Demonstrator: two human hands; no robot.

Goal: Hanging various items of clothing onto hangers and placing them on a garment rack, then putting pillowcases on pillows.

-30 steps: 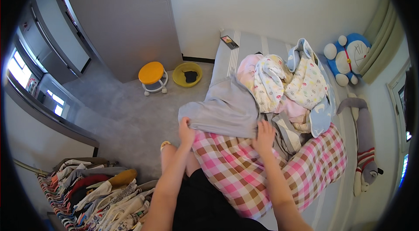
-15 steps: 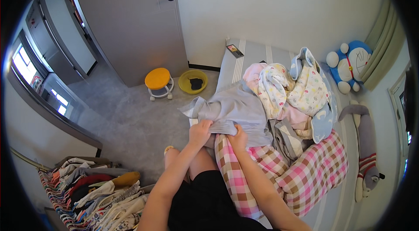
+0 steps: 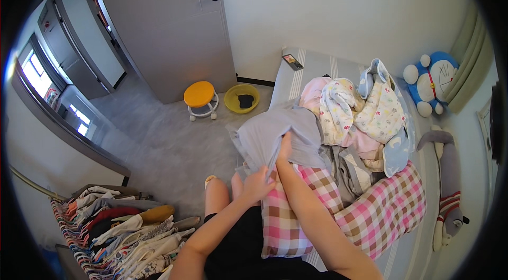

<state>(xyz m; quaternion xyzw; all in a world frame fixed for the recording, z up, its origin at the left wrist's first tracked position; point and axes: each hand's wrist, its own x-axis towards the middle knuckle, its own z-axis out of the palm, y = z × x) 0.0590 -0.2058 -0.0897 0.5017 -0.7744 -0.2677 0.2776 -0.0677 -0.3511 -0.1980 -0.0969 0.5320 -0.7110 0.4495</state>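
A light grey, thin piece of clothing (image 3: pixel 280 121) is spread over the near left edge of the bed, its left side hanging past the edge. My left hand (image 3: pixel 258 186) is closed on its near edge and pulls a fold of it taut. Further forward, my right hand (image 3: pixel 285 149) is closed on the same cloth, which bunches around it and hides most of its fingers. Under my right forearm lies a pink, brown and white checked quilt (image 3: pixel 381 211). Right of the grey cloth is a heap of clothes with a white patterned garment (image 3: pixel 378 116) on top.
The bed (image 3: pixel 309 68) also bears a phone-like device (image 3: pixel 292 62), a blue plush toy (image 3: pixel 431 81) and a long grey plush (image 3: pixel 450 174). On the floor stand a yellow-topped stool (image 3: pixel 199 95) and a yellow basin (image 3: pixel 242 98). Hanging clothes (image 3: pixel 127 232) fill the lower left.
My left hand has come nearer and slightly right, drawing the cloth's edge with it. My right hand has moved forward into the cloth. The view has shifted slightly.
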